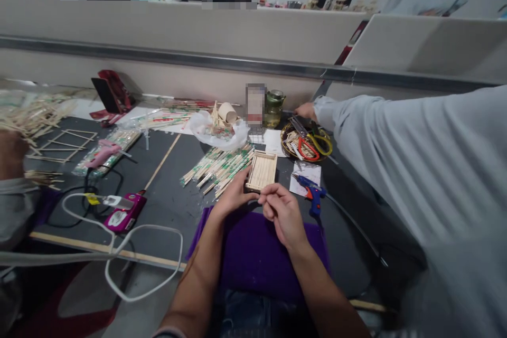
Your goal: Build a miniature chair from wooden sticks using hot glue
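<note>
A small tray built of wooden sticks (263,169), with low rails round its rim, is tilted toward me above the table. My left hand (234,194) grips it at its left and near side, thumb along the near edge. At the near right corner, my right hand (282,210) is closed in a pinch; whatever its fingertips hold is hidden. Just beyond my left hand lie packets of wooden sticks (222,166). To the right of the tray, a blue hot glue gun (312,190) rests partly on a white square (299,177).
A basket (285,142) holds scissors and sticks; a co-worker's arm (380,132) reaches in behind it. Further left are a plastic bag (216,134), a pink glue gun (103,153) and a magenta power strip (125,214) with cables. A purple cloth (253,259) hangs over the near edge.
</note>
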A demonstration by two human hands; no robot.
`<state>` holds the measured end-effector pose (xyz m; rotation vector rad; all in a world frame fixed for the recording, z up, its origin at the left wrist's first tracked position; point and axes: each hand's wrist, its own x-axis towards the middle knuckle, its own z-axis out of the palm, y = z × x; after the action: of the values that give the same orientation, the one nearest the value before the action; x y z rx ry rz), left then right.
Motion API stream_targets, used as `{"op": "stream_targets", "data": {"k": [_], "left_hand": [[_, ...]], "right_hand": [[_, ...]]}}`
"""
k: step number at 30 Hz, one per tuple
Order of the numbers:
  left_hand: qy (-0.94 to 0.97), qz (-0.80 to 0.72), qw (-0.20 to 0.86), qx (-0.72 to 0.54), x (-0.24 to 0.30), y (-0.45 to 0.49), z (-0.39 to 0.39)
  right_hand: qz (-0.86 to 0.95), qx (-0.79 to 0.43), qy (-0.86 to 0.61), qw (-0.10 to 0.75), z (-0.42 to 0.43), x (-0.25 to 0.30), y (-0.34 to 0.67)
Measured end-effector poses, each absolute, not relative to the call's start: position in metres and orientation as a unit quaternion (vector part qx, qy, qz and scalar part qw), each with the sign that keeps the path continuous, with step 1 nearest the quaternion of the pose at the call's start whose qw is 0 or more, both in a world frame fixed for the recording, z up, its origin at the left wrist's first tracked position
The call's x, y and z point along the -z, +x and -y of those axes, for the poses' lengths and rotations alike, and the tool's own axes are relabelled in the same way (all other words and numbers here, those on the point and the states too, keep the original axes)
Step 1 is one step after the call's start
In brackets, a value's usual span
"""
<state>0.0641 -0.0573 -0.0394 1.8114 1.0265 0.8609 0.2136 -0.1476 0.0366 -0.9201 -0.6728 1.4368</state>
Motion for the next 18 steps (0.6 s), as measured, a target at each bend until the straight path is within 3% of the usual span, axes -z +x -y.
{"op": "stream_targets", "data": {"k": [10,18], "left_hand": [[0.712,-0.426,0.428,-0.359,0.046,0.065,0.056],[0.699,-0.435,0.428,-0.373,0.043,0.069,0.056]], "right_hand": [[0.394,-0.632,-0.426,0.513,0.176,-0.027,0.211],[0.421,-0.620,-0.416,0.515,0.176,-0.025,0.186]]}}
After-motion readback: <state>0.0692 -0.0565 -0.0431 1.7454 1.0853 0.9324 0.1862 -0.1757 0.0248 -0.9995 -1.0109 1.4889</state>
